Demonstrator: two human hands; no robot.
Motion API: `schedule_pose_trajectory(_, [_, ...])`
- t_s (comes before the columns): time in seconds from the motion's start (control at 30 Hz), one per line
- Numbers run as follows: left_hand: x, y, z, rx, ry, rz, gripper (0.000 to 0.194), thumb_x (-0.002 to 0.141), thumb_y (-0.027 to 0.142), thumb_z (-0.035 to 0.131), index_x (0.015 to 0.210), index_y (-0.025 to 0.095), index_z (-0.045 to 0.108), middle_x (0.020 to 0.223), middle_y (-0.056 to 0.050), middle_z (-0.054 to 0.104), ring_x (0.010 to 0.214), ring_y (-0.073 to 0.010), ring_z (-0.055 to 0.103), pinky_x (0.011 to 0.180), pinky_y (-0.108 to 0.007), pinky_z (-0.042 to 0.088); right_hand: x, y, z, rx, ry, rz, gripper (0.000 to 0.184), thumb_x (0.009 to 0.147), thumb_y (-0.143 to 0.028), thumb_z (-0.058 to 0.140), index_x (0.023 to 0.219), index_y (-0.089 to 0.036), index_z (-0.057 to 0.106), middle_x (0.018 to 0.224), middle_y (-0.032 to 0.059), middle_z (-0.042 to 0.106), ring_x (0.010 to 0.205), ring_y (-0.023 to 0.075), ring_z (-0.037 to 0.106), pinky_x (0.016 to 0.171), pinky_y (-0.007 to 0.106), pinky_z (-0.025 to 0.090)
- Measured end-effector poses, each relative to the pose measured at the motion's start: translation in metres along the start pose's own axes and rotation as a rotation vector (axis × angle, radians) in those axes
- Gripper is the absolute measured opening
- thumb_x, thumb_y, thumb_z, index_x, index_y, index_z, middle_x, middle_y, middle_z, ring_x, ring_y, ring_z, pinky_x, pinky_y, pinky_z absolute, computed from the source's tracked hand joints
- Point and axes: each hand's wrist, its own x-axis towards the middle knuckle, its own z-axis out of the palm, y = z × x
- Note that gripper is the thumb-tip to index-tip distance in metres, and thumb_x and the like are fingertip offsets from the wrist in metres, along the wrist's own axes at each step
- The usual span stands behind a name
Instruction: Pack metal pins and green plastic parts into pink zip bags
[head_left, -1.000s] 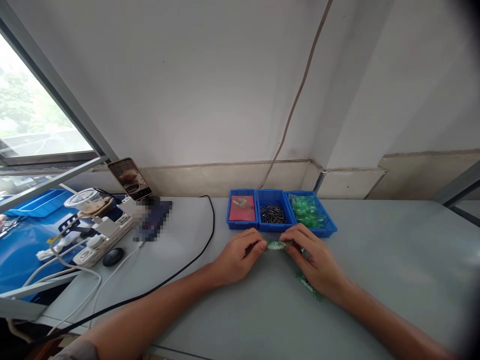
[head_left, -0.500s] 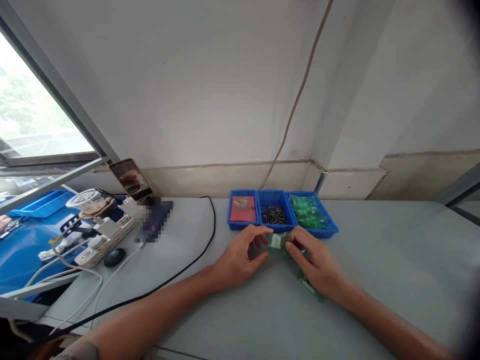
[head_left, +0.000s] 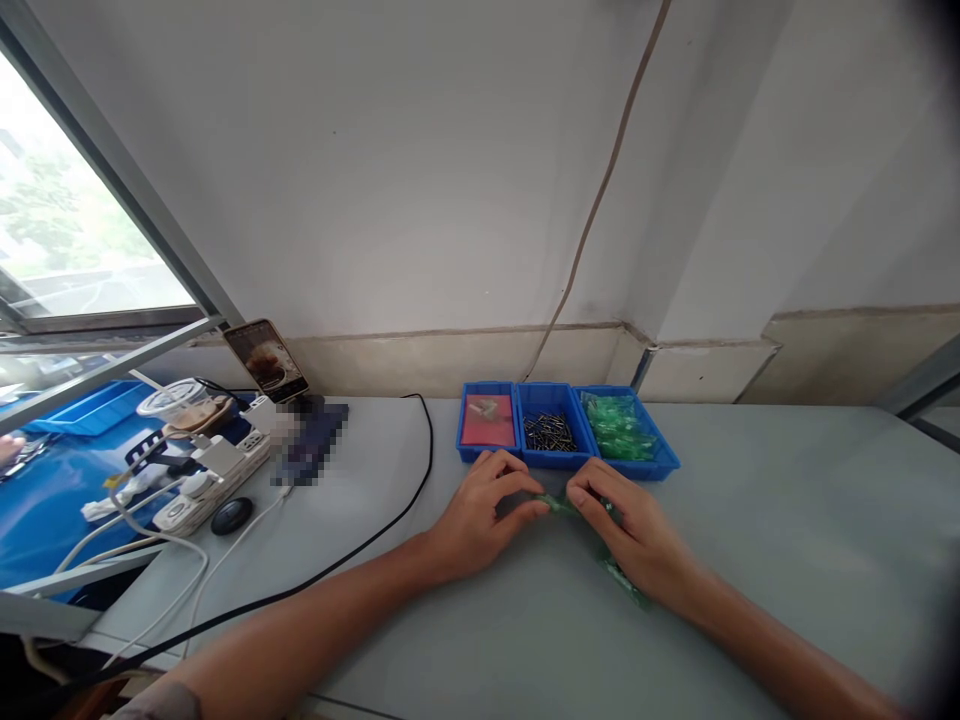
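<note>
Between my two hands stretches a small green plastic packet (head_left: 559, 503), seen nearly edge-on. The thumb and fingers of my left hand (head_left: 487, 515) pinch its left end. My right hand (head_left: 630, 520) is closed on the packet's other end, with thumb and forefinger pressed together. More green plastic (head_left: 621, 576) shows below the right palm, close to the table; whether it joins the pinched packet is hidden. Just beyond the hands stand three blue bins: the left bin (head_left: 487, 454) with a red piece and small pale parts, the middle bin (head_left: 559, 460) with dark screws, the right bin (head_left: 664, 462) with green packets.
A black cable (head_left: 405, 510) curves across the grey table (head_left: 787, 520) on the left. Beyond it lie a round black object (head_left: 232, 515), a power strip (head_left: 176, 510) with white leads, and a propped-up phone (head_left: 268, 360). A wall rises behind the bins.
My left fingers have closed on the packet's left end, where they were apart before. The packet has turned from showing a whitish patch to nearly edge-on. My right hand has barely moved.
</note>
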Motion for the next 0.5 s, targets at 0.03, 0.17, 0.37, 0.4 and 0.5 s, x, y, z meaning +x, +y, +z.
schedule_pose_trajectory(0.03, [0.0003,0.0002,0.0000,-0.001,0.007,0.001,0.019,0.109,0.037,0.063,0.109,0.022,0.075,0.112,-0.008,0.067,0.105,-0.0236,0.061,0.099,-0.038,0.048,0.0000,0.0000,-0.0004,0.004,-0.007,-0.001,0.038,0.116,-0.041,0.040,0.089,-0.025,0.060,0.087,0.0023,0.060,0.080,0.0207,0.058,0.074,0.033,0.049])
schedule_pose_trajectory(0.17, [0.0025,0.0007,-0.0002,-0.033,0.030,-0.016,0.024,0.112,0.034,0.057,0.101,0.019,0.071,0.101,-0.006,0.068,0.098,-0.0212,0.061,0.095,-0.036,0.045,-0.0009,0.0019,-0.0010,0.000,-0.015,-0.029,0.038,0.117,-0.041,0.037,0.092,-0.025,0.061,0.089,0.0024,0.061,0.082,0.0209,0.059,0.077,0.034,0.049])
schedule_pose_trajectory(0.37, [0.0037,0.0037,-0.0021,-0.033,-0.003,-0.031,0.037,0.114,0.040,0.051,0.087,0.018,0.064,0.089,-0.004,0.066,0.088,-0.0196,0.055,0.087,-0.034,0.043,-0.0033,0.0066,0.0024,-0.062,0.004,-0.043,0.025,0.113,-0.041,0.050,0.099,-0.026,0.064,0.094,0.0040,0.063,0.082,0.0217,0.061,0.067,0.033,0.050])
schedule_pose_trajectory(0.4, [0.0035,0.0040,-0.0024,-0.035,-0.015,-0.023,0.038,0.114,0.041,0.050,0.086,0.018,0.063,0.089,-0.004,0.066,0.087,-0.0196,0.055,0.087,-0.034,0.043,-0.0034,0.0070,0.0028,-0.068,0.008,-0.043,0.024,0.113,-0.041,0.050,0.101,-0.026,0.064,0.096,0.0044,0.064,0.083,0.0218,0.062,0.066,0.033,0.050])
schedule_pose_trajectory(0.5, [0.0030,0.0039,-0.0026,-0.047,-0.026,0.005,0.041,0.115,0.042,0.048,0.083,0.018,0.061,0.091,-0.005,0.067,0.087,-0.0194,0.055,0.086,-0.034,0.043,-0.0037,0.0073,0.0029,-0.068,0.009,-0.034,0.022,0.114,-0.041,0.049,0.107,-0.027,0.064,0.101,0.0055,0.065,0.084,0.0215,0.063,0.063,0.032,0.051])
